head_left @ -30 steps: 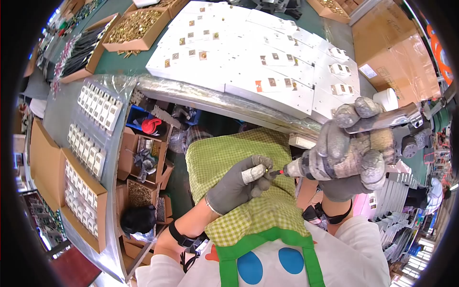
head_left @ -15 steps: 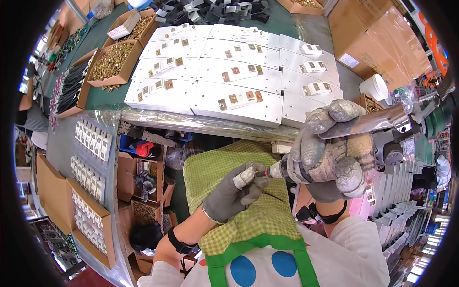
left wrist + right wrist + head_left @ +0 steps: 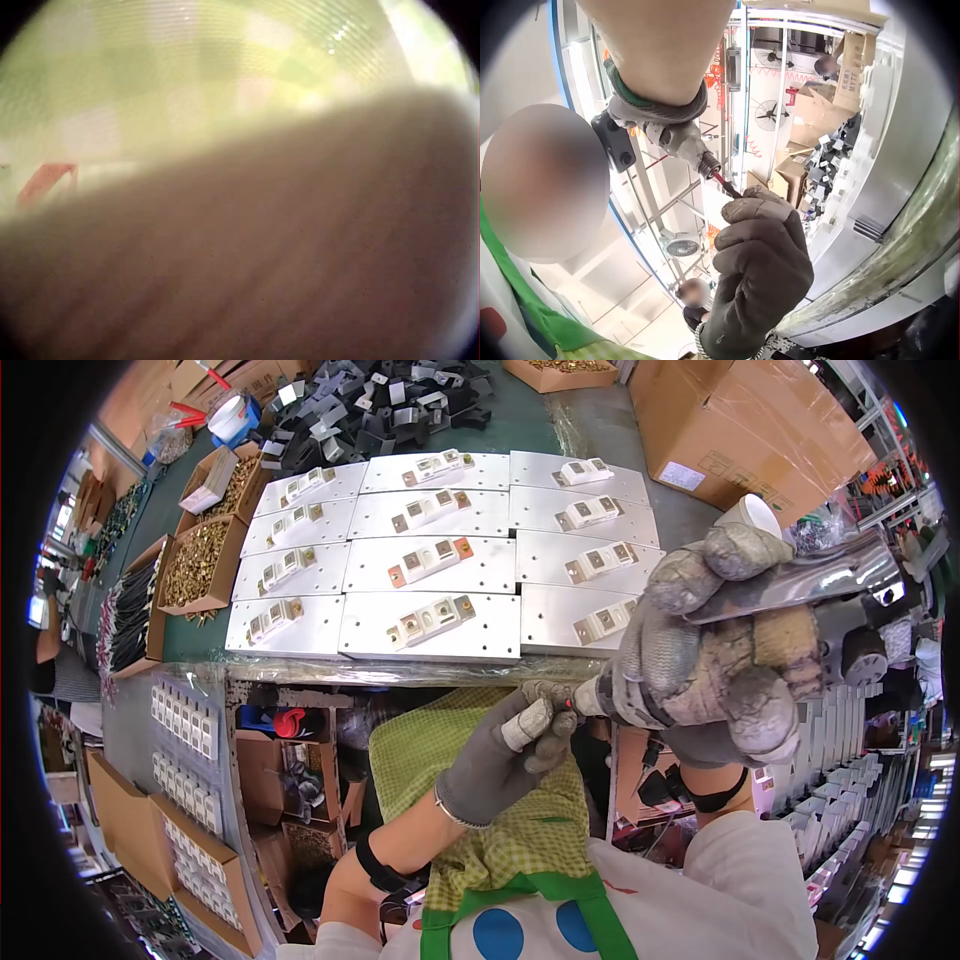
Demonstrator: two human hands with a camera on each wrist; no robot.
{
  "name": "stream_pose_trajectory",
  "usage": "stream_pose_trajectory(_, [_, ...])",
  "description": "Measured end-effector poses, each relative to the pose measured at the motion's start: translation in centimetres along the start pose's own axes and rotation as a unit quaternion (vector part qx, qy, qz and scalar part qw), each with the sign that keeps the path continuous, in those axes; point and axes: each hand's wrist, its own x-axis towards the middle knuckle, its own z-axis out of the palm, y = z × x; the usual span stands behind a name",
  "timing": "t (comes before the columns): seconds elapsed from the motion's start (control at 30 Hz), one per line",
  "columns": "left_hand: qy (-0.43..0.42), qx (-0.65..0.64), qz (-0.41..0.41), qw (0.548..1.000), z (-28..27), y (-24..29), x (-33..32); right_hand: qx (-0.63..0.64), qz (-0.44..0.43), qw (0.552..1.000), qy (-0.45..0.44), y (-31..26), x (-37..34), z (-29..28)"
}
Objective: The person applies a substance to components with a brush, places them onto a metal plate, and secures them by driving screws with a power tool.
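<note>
1. Head view: left hand (image 3: 500, 755), gloved, had thumb and fingers curled in a close pinch on a small bit (image 3: 567, 704). Right hand (image 3: 685, 655) had its fingers wrapped round a power driver (image 3: 592, 698), nose pointing at the bit. Bit was at that nose, between the hands, near the checked apron (image 3: 425, 730). Metal plates (image 3: 480, 644) with white blocks (image 3: 435, 622) lay beyond. Judged best: hold the driver steady, leave fine movement to the left hand.
2. Left wrist view: apron showed above a blurred, close surface. Fingers and bit not visible; grip could not be told from here.
3. Right wrist view: bit's red band sat right at the nose, dark end in the left fingertips (image 3: 742, 210). Alignment looked fair; full seating could not be told. Judged prudent: push straight, tug lightly as a check, keep the driver from spinning while fingers held the bit.
</note>
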Motion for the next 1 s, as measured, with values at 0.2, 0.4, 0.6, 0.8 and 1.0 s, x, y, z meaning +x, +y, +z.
stream_pose_trajectory(0.2, [-0.086,-0.084,-0.077,0.990,-1.5,-0.8,2.0,-0.017,-0.043,0.999,0.028,-1.6,0.0,-1.8])
stream_pose_trajectory(0.4, [0.015,0.126,0.028,0.991,0.3,-0.1,2.9,-0.023,-0.054,0.997,0.045,-2.0,-0.4,-3.6])
stream_pose_trajectory(0.6, [0.069,0.477,-0.003,0.876,2.1,3.1,4.8,-0.034,-0.062,0.996,0.049,-4.5,-1.2,-5.9])
stream_pose_trajectory(0.8, [0.137,0.713,0.038,0.686,2.9,6.8,3.8,-0.116,-0.094,0.976,0.159,-6.3,-3.6,-8.8])
stream_pose_trajectory(1.0, [0.057,0.841,0.140,0.519,8.2,9.8,1.0,-0.192,-0.100,0.931,0.295,-5.4,-7.6,-11.5])
